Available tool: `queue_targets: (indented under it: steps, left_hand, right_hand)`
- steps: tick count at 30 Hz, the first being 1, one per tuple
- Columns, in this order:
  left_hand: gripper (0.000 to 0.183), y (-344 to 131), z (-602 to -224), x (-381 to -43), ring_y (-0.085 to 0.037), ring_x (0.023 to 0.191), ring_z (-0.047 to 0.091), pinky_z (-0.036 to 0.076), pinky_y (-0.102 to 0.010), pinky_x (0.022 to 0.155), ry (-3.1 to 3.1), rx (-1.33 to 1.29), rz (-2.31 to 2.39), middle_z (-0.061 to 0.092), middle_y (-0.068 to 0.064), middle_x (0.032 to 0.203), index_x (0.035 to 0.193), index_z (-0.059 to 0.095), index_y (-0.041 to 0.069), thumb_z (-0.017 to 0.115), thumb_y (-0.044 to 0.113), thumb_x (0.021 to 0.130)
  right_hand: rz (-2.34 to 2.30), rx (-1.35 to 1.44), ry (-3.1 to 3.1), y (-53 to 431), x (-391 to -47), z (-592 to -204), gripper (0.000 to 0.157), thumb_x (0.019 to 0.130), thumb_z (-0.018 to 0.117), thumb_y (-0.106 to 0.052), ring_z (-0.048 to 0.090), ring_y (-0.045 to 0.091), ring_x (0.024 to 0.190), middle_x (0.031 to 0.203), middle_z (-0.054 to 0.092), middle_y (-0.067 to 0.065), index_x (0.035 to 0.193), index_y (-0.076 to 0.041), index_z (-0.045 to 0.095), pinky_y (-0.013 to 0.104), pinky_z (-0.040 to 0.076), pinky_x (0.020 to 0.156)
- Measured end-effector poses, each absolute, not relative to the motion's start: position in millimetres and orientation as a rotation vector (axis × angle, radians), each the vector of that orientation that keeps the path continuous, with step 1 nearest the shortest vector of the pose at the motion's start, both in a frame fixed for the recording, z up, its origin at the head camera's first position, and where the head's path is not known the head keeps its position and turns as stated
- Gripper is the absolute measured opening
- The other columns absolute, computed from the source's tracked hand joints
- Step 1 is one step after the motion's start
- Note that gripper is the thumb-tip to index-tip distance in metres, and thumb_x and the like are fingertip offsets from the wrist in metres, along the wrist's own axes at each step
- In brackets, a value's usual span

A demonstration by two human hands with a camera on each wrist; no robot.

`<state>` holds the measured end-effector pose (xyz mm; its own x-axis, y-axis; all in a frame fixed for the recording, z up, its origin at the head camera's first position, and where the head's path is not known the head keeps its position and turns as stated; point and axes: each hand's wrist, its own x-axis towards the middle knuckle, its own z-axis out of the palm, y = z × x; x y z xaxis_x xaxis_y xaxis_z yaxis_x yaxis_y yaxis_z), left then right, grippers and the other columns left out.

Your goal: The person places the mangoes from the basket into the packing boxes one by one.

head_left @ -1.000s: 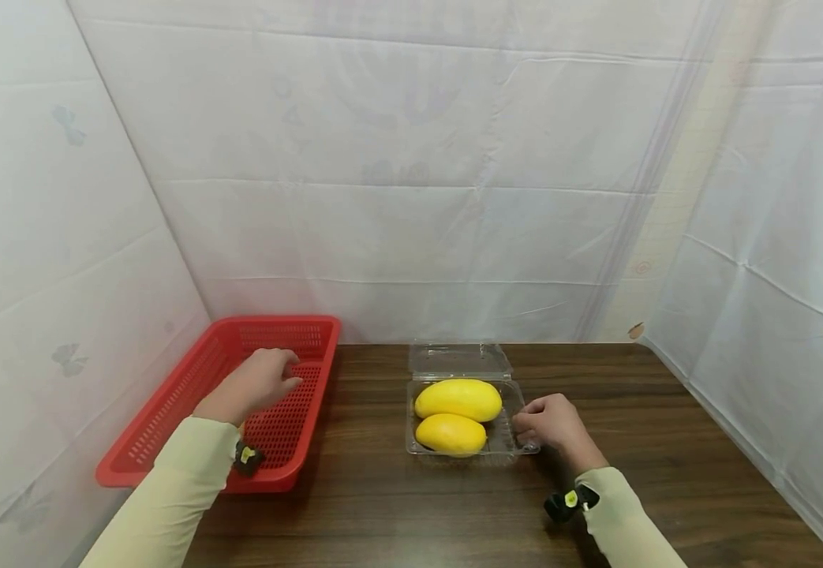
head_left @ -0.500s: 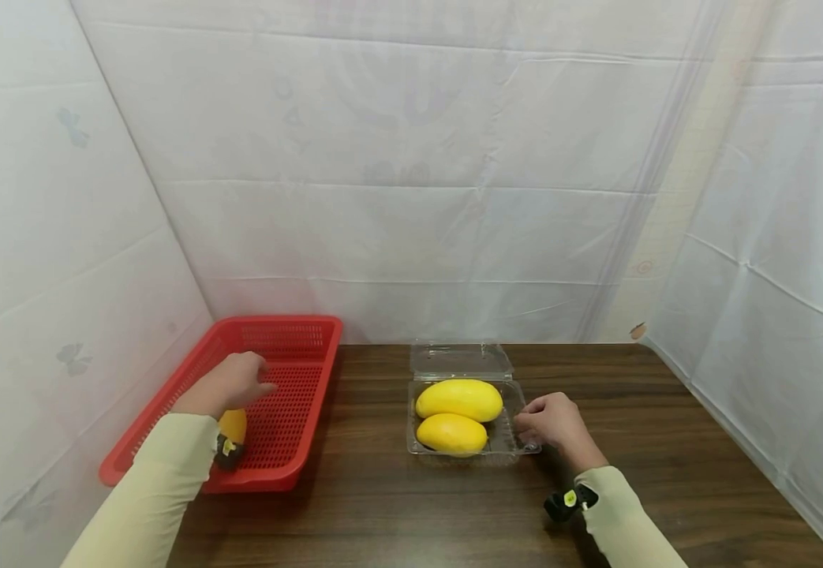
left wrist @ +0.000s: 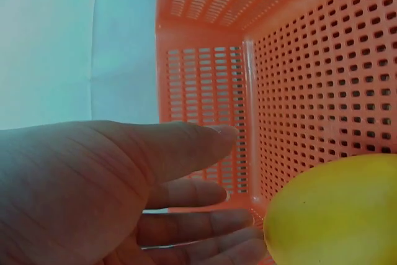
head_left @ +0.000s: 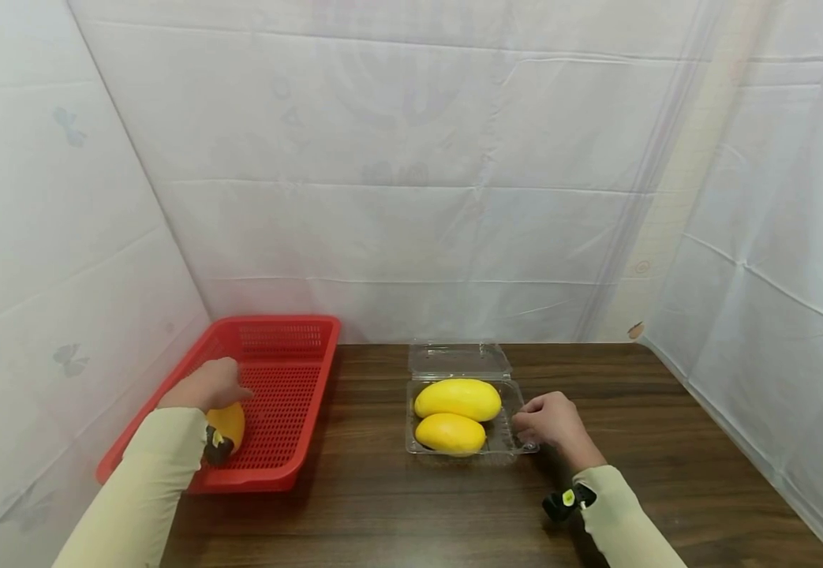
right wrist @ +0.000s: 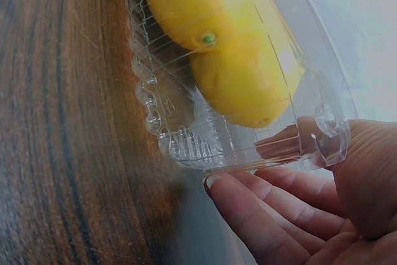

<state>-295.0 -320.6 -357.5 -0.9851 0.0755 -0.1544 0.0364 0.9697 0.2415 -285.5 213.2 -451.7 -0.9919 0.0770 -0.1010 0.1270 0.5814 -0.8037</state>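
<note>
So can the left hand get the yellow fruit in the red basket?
Probably yes. The left hand hangs over the open-topped red basket, close to the yellow fruit. In the left wrist view nothing seems to stand between them, though whether they touch is hard to tell.

Worktop: dark brown wood with streaky lines | far left corner: big red basket with lots of holes, sitting along the left edge | near the middle of the far edge: clear plastic box, its lid flipped back toward that edge
</note>
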Motion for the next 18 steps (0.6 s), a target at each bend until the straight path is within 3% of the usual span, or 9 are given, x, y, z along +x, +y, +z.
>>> queue_targets:
  steps: [12,18]
  left_hand:
    - [0.039,-332.9,-350.2,-285.2,-0.025,0.073,0.053,0.046,-0.033,0.061,2.893,-0.121,0.478,0.057,-0.013,0.082,0.097,0.057,-0.005,0.074,0.021,0.075]
    - [0.044,-338.1,-347.3,-280.7,-0.026,0.075,0.055,0.049,-0.037,0.062,2.869,-0.143,0.495,0.06,-0.014,0.085,0.103,0.057,-0.005,0.075,0.023,0.073]
  right_hand:
    - [-1.387,0.173,2.756,212.9,-285.0,-451.0,0.012,0.078,0.072,-0.013,0.066,0.016,0.059,0.071,0.069,0.006,0.083,-0.003,0.073,0.032,0.056,0.056]
    - [-1.399,0.177,2.748,213.0,-285.5,-451.3,0.012,0.077,0.072,-0.013,0.067,0.016,0.059,0.071,0.069,0.007,0.083,-0.002,0.073,0.032,0.056,0.056]
